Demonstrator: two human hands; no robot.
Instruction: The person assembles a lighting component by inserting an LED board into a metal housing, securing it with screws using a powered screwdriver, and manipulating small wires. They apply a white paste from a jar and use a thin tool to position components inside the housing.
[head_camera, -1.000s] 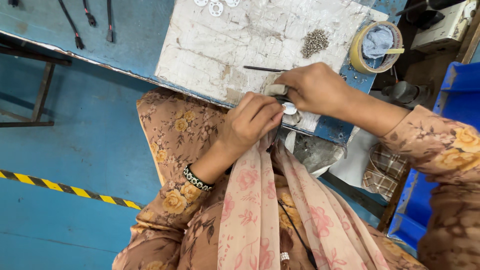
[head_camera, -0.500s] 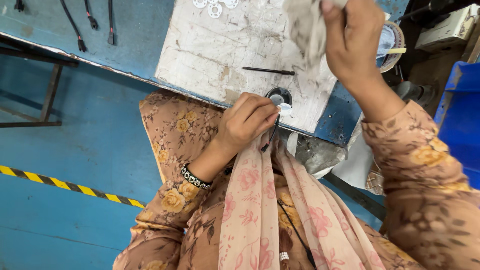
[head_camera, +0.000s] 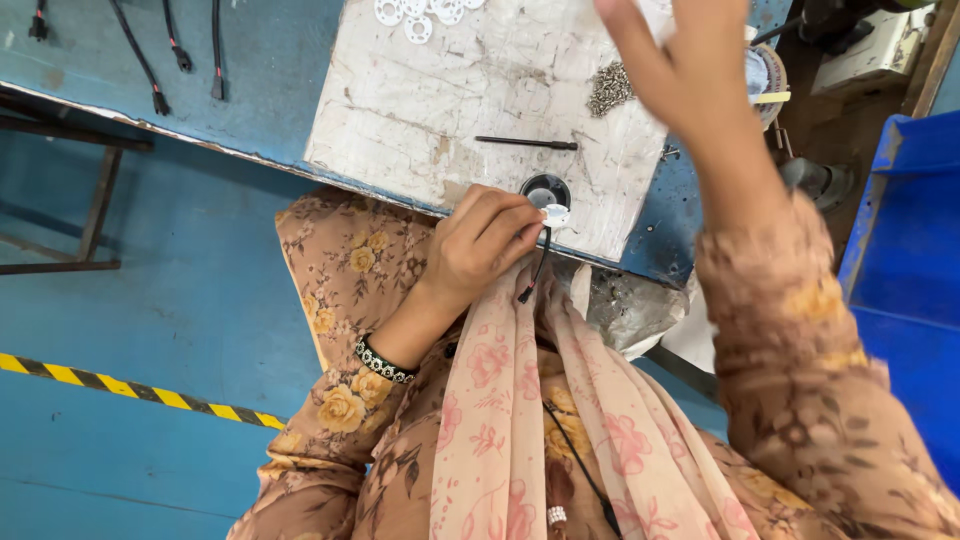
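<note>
Pinching a small white round part (head_camera: 556, 214) with its short black lead, the left hand (head_camera: 480, 245) pins it at the black socket (head_camera: 545, 188) in the white board (head_camera: 440, 110) on the bench (head_camera: 250, 60). Right hand (head_camera: 680, 60) is lifted, fingers spread, holding nothing, near the screw pile (head_camera: 610, 90). Looks like seating; next, a screw and the thin tool (head_camera: 527, 143).
</note>
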